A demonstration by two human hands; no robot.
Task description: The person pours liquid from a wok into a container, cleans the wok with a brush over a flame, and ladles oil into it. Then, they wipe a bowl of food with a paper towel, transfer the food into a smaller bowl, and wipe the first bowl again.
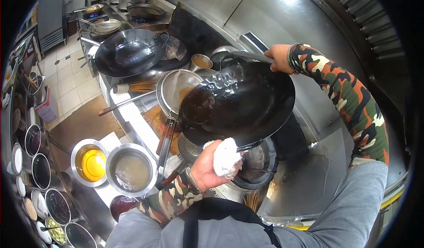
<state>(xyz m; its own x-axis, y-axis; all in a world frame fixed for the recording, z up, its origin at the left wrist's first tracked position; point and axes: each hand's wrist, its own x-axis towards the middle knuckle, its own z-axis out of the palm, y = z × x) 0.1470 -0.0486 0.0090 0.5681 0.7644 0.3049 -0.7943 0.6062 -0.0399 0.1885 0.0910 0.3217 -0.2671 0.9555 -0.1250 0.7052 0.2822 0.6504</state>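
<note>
A large black wok [247, 100] is tilted to the left, and brown oil pools at its low edge over a round mesh strainer [174, 89]. My left hand [210, 166] grips the wok's near handle through a white cloth [226, 156]. My right hand [279, 58] is closed on a long metal handle [247, 55] at the wok's far rim. Both forearms wear camouflage sleeves. The burner ring [260, 164] shows below the wok.
A second black wok [130, 51] rests on the burner behind, beside a bamboo brush [134, 87]. Steel bowls of yellow oil [90, 162] and cloudy liquid [131, 170] stand near left. Seasoning containers [42, 173] line the far left. Steel wall at right.
</note>
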